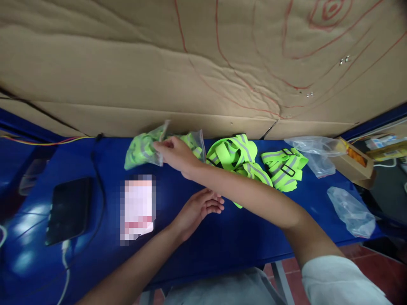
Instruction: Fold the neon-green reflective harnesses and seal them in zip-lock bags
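Note:
My right hand (174, 154) reaches across to the left and pinches the top of a clear plastic bag (144, 148) with neon green reflective straps inside. Behind that hand lies a second clear bag (195, 144) with similar green straps, partly hidden. Under my right forearm, my left hand (203, 206) hovers over the table with loosely curled fingers and nothing in it. A loose heap of green reflective straps (237, 152) lies beyond the forearm, which covers part of it. To its right is a folded green strap bundle with black buckles (288, 169).
On the blue table (248, 237) lie a black phone (70, 209) with a white cable and a blurred-out pale item (138, 207). Flat plastic bags (351, 212) and an open cardboard box (356, 163) are at the right. A cardboard wall (127, 76) rises behind.

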`<state>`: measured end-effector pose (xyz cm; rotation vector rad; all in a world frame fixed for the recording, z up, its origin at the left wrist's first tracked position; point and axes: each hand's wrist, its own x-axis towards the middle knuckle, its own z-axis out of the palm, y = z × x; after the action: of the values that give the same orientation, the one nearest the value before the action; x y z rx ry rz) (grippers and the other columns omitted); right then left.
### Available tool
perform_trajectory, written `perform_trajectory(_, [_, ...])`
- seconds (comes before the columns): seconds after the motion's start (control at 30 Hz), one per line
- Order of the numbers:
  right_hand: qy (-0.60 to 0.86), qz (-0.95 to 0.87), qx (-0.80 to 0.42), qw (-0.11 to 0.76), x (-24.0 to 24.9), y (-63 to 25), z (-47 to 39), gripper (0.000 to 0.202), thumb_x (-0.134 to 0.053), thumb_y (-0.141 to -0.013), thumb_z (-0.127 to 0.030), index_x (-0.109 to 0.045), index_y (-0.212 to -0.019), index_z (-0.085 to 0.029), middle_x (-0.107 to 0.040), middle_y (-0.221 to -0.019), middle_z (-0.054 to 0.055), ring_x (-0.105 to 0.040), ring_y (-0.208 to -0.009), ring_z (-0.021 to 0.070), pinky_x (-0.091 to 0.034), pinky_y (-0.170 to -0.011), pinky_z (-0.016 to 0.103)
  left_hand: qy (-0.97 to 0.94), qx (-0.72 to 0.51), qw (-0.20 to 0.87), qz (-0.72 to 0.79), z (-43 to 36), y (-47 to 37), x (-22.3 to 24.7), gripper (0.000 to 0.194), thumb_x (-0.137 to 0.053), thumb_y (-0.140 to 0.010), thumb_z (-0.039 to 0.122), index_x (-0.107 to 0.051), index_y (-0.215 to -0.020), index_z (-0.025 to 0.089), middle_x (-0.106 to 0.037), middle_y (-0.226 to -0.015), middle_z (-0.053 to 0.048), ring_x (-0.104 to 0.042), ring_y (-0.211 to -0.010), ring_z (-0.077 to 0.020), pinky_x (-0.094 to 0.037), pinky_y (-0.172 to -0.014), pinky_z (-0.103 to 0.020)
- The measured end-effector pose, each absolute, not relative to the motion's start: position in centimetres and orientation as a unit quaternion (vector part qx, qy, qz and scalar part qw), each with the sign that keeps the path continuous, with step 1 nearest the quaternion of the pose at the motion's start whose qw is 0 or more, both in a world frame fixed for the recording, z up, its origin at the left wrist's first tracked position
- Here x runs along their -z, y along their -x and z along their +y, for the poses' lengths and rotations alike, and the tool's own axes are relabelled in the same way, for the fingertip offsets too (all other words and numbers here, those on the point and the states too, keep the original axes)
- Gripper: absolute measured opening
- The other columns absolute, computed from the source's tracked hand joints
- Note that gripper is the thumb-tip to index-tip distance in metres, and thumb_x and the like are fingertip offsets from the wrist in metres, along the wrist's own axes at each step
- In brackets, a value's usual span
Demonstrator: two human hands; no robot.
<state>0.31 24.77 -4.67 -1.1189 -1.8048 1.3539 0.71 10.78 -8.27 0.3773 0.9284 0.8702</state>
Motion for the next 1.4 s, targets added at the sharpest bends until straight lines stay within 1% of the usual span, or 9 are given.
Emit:
perform_trajectory(0.23, [0.293, -0.877, -0.308, 0.224, 1.8, -8.0, 21.3, 0.013, -0.059, -0.104, -0.026, -0.066, -0.098, -0.017, -0.072, -0.109, 0.007, -0.067, -0.108, 0.0175, -0.056, -0.101, 0.034, -0.194, -0.384, 0.791, 0.436, 9.9, -0.4, 7.6, 0.027, -0.076, -0.085, 0.04, -0.073, -0.087, 0.013, -0.073, -0.089, -0.01, -0.068, -0.083, -0.0198, -0.053, -0.075, -0.031])
perform_trajectory(0.37, [0.254, -0.932, -0.153, 0.209, -0.4, -18.0, 19.1, 0.028, -0.052, -0.108, -0.038, -0.074, -0.101, -0.021, -0.073, -0.123, 0.01, -0.069, -0.12, 0.0246, -0.055, -0.11, 0.043, -0.195, -0.369, 0.795, 0.441, 9.7, -0.6, 7.5, 0.027, -0.077, -0.085, 0.041, -0.072, -0.087, 0.014, -0.072, -0.087, -0.008, -0.066, -0.08, -0.0196, -0.052, -0.071, -0.031])
perform_trajectory(0.57, [0.575, -0.765, -0.018, 0.288, 1.7, -33.6, 21.3, 0.037, -0.048, -0.106, -0.051, -0.068, -0.131, -0.031, -0.064, -0.137, 0.013, -0.061, -0.136, 0.0339, -0.048, -0.118, 0.06, -0.232, -0.354, 0.78, 0.461, 9.6, -0.8, 7.2, 0.028, -0.073, -0.091, 0.044, -0.069, -0.085, 0.017, -0.071, -0.089, -0.006, -0.066, -0.082, -0.0183, -0.054, -0.071, -0.029])
perform_trajectory(0.87, [0.552, -0.786, -0.048, 0.276, 4.9, -33.8, 19.6, 0.05, -0.049, -0.107, -0.056, -0.061, -0.144, -0.025, -0.063, -0.148, 0.016, -0.056, -0.143, 0.0317, -0.041, -0.123, 0.055, -0.376, -0.356, 0.67, 0.532, 10.1, -0.3, 8.6, 0.032, -0.067, -0.099, 0.05, -0.069, -0.11, 0.02, -0.07, -0.117, -0.008, -0.072, -0.103, -0.0232, -0.061, -0.086, -0.033])
perform_trajectory(0.93, [0.464, -0.848, -0.114, 0.231, 4.8, -31.2, 17.9, 0.074, -0.06, -0.097, -0.069, -0.051, -0.155, -0.023, -0.058, -0.155, 0.015, -0.055, -0.146, 0.0308, -0.047, -0.121, 0.05, -0.383, -0.372, 0.662, 0.526, 10.1, -0.4, 8.7, 0.03, -0.068, -0.099, 0.046, -0.065, -0.117, 0.022, -0.066, -0.127, -0.009, -0.071, -0.11, -0.0236, -0.063, -0.092, -0.035])
perform_trajectory(1.03, [0.401, -0.893, -0.125, 0.16, 6.0, -28.0, 15.9, 0.086, -0.069, -0.091, -0.068, -0.047, -0.158, -0.019, -0.049, -0.163, 0.02, -0.047, -0.151, 0.0385, -0.047, -0.118, 0.058, -0.458, -0.407, 0.609, 0.503, 9.4, -1.0, 8.9, 0.044, -0.074, -0.095, 0.038, -0.055, -0.133, 0.032, -0.047, -0.155, -0.009, -0.064, -0.128, -0.0264, -0.065, -0.098, -0.042])
perform_trajectory(1.13, [0.367, -0.9, -0.138, 0.191, 7.3, -26.4, 14.8, 0.076, -0.068, -0.094, -0.064, -0.055, -0.152, -0.017, -0.061, -0.15, 0.018, -0.061, -0.136, 0.0347, -0.053, -0.113, 0.052, -0.608, -0.386, 0.467, 0.513, 8.4, -1.9, 9.4, 0.074, -0.085, -0.084, 0.035, -0.044, -0.146, 0.037, -0.027, -0.17, -0.01, -0.049, -0.146, -0.0336, -0.063, -0.101, -0.048])
perform_trajectory(1.27, [0.352, -0.858, -0.249, 0.281, 7.3, -26.5, 14.9, 0.063, -0.072, -0.091, -0.064, -0.068, -0.13, -0.014, -0.073, -0.124, 0.015, -0.073, -0.107, 0.0257, -0.061, -0.092, 0.037, -0.703, -0.334, 0.283, 0.561, 8.1, -1.8, 10.1, 0.073, -0.084, -0.083, 0.034, -0.046, -0.145, 0.028, -0.059, -0.143, -0.015, -0.06, -0.131, -0.0356, -0.056, -0.105, -0.056])
perform_trajectory(1.4, [0.439, -0.703, -0.476, 0.294, 6.5, -27.2, 16.1, 0.039, -0.07, -0.097, -0.054, -0.074, -0.106, -0.017, -0.074, -0.1, 0.006, -0.069, -0.089, 0.0165, -0.054, -0.079, 0.028, -0.651, -0.328, 0.361, 0.582, 9.0, -0.4, 9.8, 0.042, -0.073, -0.094, 0.035, -0.054, -0.132, 0.027, -0.07, -0.114, -0.006, -0.071, -0.102, -0.024, -0.06, -0.091, -0.041])
